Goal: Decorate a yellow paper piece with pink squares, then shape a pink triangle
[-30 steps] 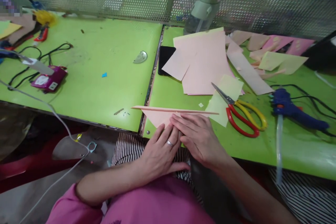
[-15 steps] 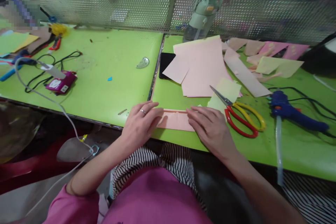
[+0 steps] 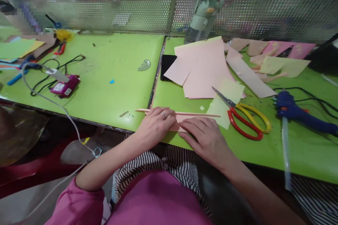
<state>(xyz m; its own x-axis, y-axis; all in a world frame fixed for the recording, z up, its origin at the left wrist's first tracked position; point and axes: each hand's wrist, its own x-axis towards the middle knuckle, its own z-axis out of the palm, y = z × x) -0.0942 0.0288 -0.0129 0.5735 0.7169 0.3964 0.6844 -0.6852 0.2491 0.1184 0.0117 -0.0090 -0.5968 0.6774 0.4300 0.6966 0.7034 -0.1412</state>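
A light pink paper strip [image 3: 182, 118] lies along the table's front edge, its long far side folded into a narrow raised band. Over the left part of the strip, my left hand [image 3: 157, 123], with a ring on one finger, holds it down with its fingers close together. My right hand [image 3: 204, 133] is bent over the right part, fingertips pressing the paper beside the left hand. Both ends of the folded band stick out past my hands. My palms hide much of the strip. Scissors [image 3: 237, 112] with red and yellow handles lie to the right, blades spread.
Behind my hands are pink paper sheets [image 3: 204, 66], a black phone [image 3: 167, 64] and a water bottle [image 3: 199, 24]. A blue glue gun [image 3: 298, 110] lies right, paper scraps [image 3: 283, 65] behind it. Left are a purple plug box [image 3: 64, 86] and cables. A mesh panel [image 3: 105, 10] closes the back.
My hands have drawn closer together, the left sliding right along the strip and the right shifting left. The folded band's two ends now show beyond them.
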